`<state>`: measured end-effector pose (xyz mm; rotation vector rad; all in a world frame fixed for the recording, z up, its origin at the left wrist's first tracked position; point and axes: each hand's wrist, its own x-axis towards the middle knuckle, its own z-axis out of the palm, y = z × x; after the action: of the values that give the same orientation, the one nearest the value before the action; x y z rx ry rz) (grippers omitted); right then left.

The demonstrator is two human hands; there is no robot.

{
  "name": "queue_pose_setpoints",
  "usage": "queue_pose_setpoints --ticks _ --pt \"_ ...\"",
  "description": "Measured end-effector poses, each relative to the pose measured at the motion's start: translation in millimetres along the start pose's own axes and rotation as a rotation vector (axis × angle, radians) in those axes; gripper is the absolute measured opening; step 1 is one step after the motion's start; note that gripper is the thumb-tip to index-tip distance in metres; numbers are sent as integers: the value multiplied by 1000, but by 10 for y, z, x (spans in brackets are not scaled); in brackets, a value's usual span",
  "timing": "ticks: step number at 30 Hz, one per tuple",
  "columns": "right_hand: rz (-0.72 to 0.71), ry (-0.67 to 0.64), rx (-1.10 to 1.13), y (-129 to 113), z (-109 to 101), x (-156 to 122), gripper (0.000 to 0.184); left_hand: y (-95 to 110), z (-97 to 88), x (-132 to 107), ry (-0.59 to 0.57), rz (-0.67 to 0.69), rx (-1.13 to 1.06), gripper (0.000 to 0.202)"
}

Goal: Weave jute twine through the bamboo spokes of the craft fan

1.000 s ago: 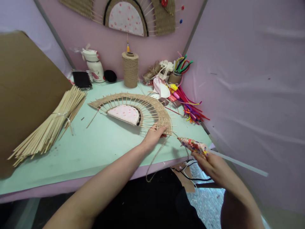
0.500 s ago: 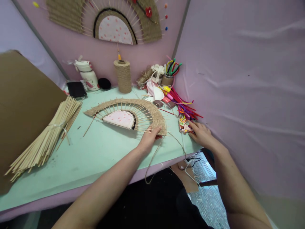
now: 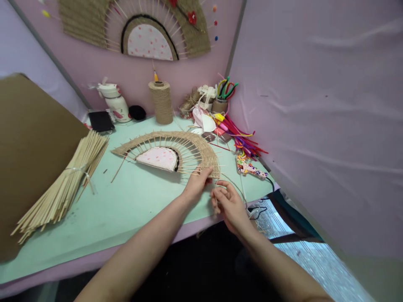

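Observation:
A woven twine fan [image 3: 208, 153] with thin stick ribs rests on the table, a pink-spotted half-round panel [image 3: 159, 158] at its centre. The fan's near right end is pinched in my left hand [image 3: 195, 184], thumb on top and fingers beneath. Just right of that corner, my right hand [image 3: 231, 205] has its fingers bent together on the loose twine [image 3: 234, 184] that trails from the fan; its fingertips are partly hidden. Right of both hands lies a flower-patterned glue gun [image 3: 252, 169], its black cord running over the table edge.
A tied bundle of thin sticks [image 3: 67, 180] leans by brown cardboard [image 3: 34, 138] at left. Along the back stand a white bottle [image 3: 116, 102], a twine spool [image 3: 160, 102] and a holder with scissors [image 3: 222, 102]. Coloured pipe cleaners [image 3: 247, 136] lie at right. A larger fan [image 3: 197, 35] hangs on the wall.
My right hand has left the glue gun and come left to the loose twine by the fan's corner. My left hand keeps its hold on the fan.

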<state>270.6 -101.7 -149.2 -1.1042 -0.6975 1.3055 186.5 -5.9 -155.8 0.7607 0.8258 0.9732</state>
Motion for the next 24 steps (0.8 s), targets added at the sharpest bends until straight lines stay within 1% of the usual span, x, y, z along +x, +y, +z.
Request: queue_pose_setpoints --ticks 2,4,7,9,14,17,19,22,24 --pt "-34 2 -48 4 -25 3 32 23 19 -21 -57 46 0 32" --pt "-84 5 -159 3 -83 0 29 56 43 -45 -79 51 -51 33" --pt "-147 4 -352 -2 -168 0 28 101 70 -69 -91 5 -166 35" --pt "-179 1 -442 -17 -197 4 28 118 73 -73 -105 -29 -212 34" --pt "-273 16 -594 -62 -203 -25 23 129 48 -71 -141 -103 -239 34" --pt "-321 22 -696 -93 -220 -64 20 125 34 -66 -134 -121 -243 33" --pt "-391 30 -787 -138 -242 -75 17 119 30 -60 -118 -118 -245 33" --pt "-572 77 -925 -253 -276 -29 14 109 27 -52 -94 -115 -245 35" --pt "-680 122 -977 -335 -296 50 14 105 29 -50 -82 -118 -250 36"
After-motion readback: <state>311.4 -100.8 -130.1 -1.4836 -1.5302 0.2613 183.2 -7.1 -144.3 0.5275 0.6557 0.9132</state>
